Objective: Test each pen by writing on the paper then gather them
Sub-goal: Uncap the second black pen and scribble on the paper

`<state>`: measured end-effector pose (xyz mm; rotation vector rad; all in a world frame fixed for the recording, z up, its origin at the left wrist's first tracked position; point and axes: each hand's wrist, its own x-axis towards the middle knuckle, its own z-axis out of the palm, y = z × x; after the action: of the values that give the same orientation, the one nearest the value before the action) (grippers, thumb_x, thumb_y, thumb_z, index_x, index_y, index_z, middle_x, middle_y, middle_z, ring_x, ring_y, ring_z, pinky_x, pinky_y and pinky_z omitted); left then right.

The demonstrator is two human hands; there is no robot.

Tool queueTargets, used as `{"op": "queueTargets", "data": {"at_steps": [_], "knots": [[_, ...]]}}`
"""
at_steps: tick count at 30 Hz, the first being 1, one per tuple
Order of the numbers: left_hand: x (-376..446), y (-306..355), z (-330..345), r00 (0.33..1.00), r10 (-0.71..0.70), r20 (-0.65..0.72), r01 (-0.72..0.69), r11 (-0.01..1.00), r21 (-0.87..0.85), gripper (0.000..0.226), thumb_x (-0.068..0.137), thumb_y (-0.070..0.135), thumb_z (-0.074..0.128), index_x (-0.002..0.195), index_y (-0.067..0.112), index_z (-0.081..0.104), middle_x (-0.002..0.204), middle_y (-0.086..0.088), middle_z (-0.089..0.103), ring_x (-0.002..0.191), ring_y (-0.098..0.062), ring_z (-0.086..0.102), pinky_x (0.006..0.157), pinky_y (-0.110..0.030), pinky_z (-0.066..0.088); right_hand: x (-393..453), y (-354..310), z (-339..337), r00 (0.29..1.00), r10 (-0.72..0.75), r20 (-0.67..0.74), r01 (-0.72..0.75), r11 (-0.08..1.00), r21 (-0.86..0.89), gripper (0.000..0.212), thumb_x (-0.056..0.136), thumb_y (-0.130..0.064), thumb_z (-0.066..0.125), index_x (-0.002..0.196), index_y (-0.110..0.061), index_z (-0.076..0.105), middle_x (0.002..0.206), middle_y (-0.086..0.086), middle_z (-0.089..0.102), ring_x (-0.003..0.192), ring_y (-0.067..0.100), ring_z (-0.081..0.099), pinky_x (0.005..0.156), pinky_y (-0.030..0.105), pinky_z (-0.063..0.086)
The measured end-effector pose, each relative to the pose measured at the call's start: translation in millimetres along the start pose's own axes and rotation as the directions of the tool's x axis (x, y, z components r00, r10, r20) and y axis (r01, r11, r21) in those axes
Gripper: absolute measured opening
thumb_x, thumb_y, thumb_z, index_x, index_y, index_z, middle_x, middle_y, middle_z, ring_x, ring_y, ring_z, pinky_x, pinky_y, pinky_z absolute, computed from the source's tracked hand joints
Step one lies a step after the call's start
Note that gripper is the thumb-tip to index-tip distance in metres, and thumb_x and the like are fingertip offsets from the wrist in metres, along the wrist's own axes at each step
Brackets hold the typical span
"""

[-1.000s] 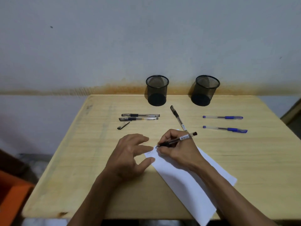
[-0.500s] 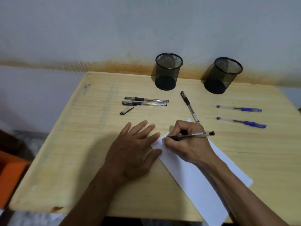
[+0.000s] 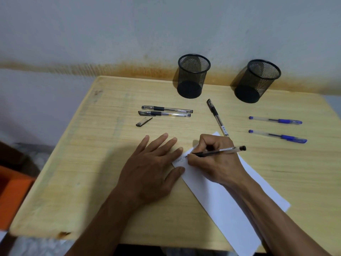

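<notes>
Head view: right hand [image 3: 214, 163] pinches a clear-barrelled black gel pen [image 3: 219, 152], tip on the white paper sheet [image 3: 221, 196] lying slantwise on the pale woodgrain table [image 3: 92, 163]. Left hand [image 3: 149, 169], fingers straight and spread, presses the paper's corner flat beside faint scribbles.

wooden table [image 3: 92, 182], stained wall [image 3: 129, 34], orange object [image 3: 13, 193]

Right hand [image 3: 215, 159] grips a black pen [image 3: 219, 152], tip on the paper [image 3: 230, 204]. Left hand [image 3: 151, 169] lies flat, fingertips touching the paper's corner.
</notes>
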<state>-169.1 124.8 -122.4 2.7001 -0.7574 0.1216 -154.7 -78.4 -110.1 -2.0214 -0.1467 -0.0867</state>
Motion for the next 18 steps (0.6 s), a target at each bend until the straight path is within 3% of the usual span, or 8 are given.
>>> {"op": "queueTargets", "data": {"at_steps": [8, 11, 15, 18], "knots": [[-0.1, 0.7, -1.1, 1.0, -0.011, -0.005, 0.011, 1.0, -0.02, 0.057, 0.092, 0.057, 0.038, 0.137, 0.028, 0.057, 0.152, 0.005, 0.045, 0.147, -0.015, 0.029, 0.117, -0.053, 0.026, 0.5, -1.2, 0.6, 0.999, 0.022, -0.043, -0.022, 1.0, 0.002, 0.023, 0.067, -0.006, 0.077, 0.056, -0.01, 0.057, 0.055, 0.005, 0.059, 0.051, 0.004, 0.049, 0.052, 0.026, 0.039], [0.1, 0.4, -0.9, 1.0, -0.012, -0.004, 0.011, 1.0, -0.021, 0.057, 0.092, 0.057, 0.038, 0.136, 0.027, 0.058, 0.151, 0.004, 0.046, 0.146, -0.016, 0.031, 0.117, -0.053, 0.027, -0.5, -2.0, 0.6, 0.999, 0.011, -0.032, -0.011, 1.0, -0.003, 0.02, 0.063, -0.012, 0.074, 0.056, -0.008, 0.056, 0.056, 0.006, 0.057, 0.051, 0.004, 0.047, 0.05, 0.023, 0.036], [0.5, 0.3, -0.3, 1.0, -0.015, -0.002, 0.015, 1.0, -0.023, 0.058, 0.092, 0.058, 0.038, 0.137, 0.028, 0.057, 0.151, 0.004, 0.046, 0.147, -0.016, 0.03, 0.117, -0.053, 0.026, -1.0, -0.6, -0.3, 0.999, 0.018, -0.05, -0.018, 1.0, -0.007, 0.027, 0.065, -0.005, 0.075, 0.053, -0.016, 0.054, 0.052, -0.007, 0.054, 0.051, 0.003, 0.047, 0.05, 0.025, 0.037], [0.4, 0.0, -0.2, 1.0, -0.016, 0.002, 0.016, 1.0, -0.021, 0.058, 0.091, 0.058, 0.038, 0.137, 0.028, 0.057, 0.152, 0.004, 0.046, 0.147, -0.015, 0.03, 0.118, -0.052, 0.025, -1.3, -3.3, 0.9, 0.997, 0.0, -0.075, -0.002, 1.0, -0.029, 0.026, 0.062, -0.012, 0.07, 0.051, -0.023, 0.05, 0.05, -0.012, 0.051, 0.05, 0.004, 0.046, 0.05, 0.026, 0.036]]}}
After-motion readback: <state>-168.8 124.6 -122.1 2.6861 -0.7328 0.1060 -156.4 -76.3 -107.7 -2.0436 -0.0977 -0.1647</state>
